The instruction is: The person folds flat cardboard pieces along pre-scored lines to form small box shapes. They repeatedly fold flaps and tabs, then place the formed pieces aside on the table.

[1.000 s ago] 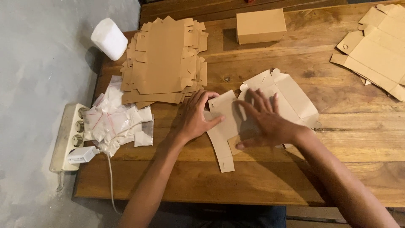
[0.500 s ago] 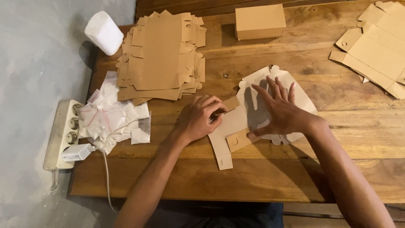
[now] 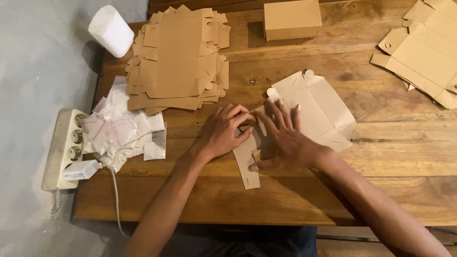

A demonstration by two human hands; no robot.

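Since half a second earlier, the right hand (image 3: 285, 143) had slid nearer, pressing flat on the unfolded box blank (image 3: 319, 107) (its long axis ran up-right, away from both hands). The left hand (image 3: 223, 131) pinched its near flap. One folded box (image 3: 292, 18) and two blank stacks (image 3: 176, 59) lay on the table (image 3: 295, 200).

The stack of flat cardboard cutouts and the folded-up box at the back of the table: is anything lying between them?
No. In the head view, only bare wooden table separates the stack of flat cutouts from the assembled box.
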